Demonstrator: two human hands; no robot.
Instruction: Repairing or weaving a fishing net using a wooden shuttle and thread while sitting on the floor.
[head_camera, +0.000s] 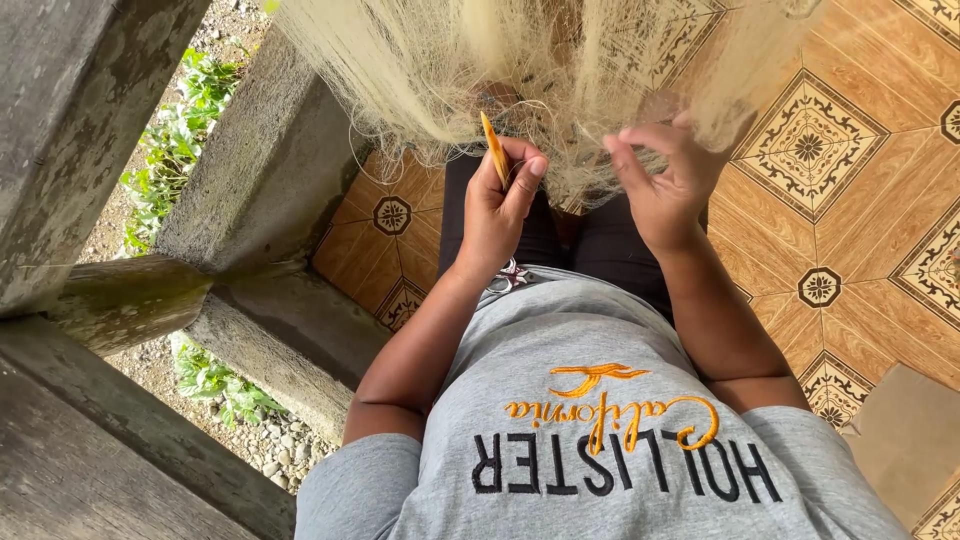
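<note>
Two hands at a hanging fishing net, mending in progress.

Nearest, a grey shirt (600, 400) and dark trousers; above the lap the left hand (497, 205) pinches an orange netting needle (494, 150) between thumb and fingers, tip pointing up into the mesh. The right hand (662, 185) has its fingers curled, pinching strands of the net (520, 70) — a pale, fine, tangled mass draped from above over the patterned tile floor (830, 170). The work looks midway: loose threads hang uneven, and how much is mended I cannot tell.
</note>
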